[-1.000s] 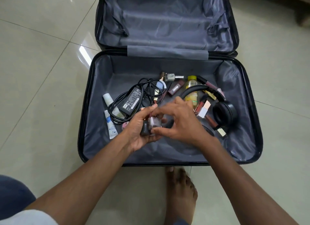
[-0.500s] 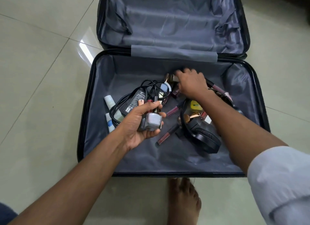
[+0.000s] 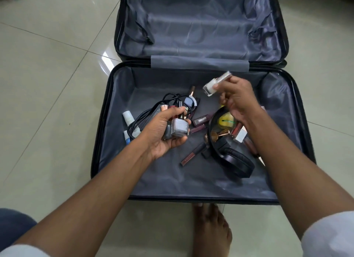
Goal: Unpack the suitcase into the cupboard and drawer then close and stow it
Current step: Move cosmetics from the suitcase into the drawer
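Suitcase (image 3: 107, 122) open; L hand (image 3: 162, 134) fingers grip grey bottles (image 3: 179, 127), R hand (image 3: 236, 99) fingers pinch pale bottle (image 3: 211, 86) over headphones (image 3: 235, 161), cables (image 3: 145, 115).

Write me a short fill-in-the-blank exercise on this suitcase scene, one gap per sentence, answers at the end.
1. The right hand holds up a small pale ____.
2. The left hand grips several small bottles above the open ____.
3. The black headphones lie under the ____ forearm.
4. The suitcase lies on a ____ floor.

Answers: bottle; suitcase; right; tiled

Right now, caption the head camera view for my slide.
Left hand holds nail polish bottles; right hand lifts another bottle above the open suitcase.
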